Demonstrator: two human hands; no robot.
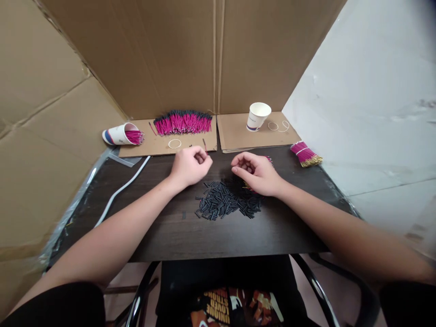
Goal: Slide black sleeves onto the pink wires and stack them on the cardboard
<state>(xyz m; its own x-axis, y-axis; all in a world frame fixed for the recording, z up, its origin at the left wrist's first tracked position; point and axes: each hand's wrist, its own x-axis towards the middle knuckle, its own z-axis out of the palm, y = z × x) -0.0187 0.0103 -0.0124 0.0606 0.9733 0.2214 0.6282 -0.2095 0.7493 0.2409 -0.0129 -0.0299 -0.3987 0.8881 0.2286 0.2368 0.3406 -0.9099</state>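
My left hand (190, 167) is closed in a pinch above the table. Out of its fingertips sticks a thin pink wire with a black sleeve (205, 145) on its upper end. To the right, my right hand (257, 172) has its fingers curled toward the thumb; whatever they hold, if anything, is too small to make out. Partly covered by that hand lie pink wires with gold ends (245, 185). Between and below both hands spreads a loose heap of short black sleeves (221, 200). Beyond my left hand, a row of black-tipped pink wires (184, 123) rests on cardboard.
A tipped paper cup (117, 135) with pink wires lies at left, an upright paper cup (258, 117) at back right. A banded pink wire bundle (304, 153) lies at right. Rubber bands (175, 144) and a white cable (126, 185) are around. Cardboard walls (170, 54) stand behind.
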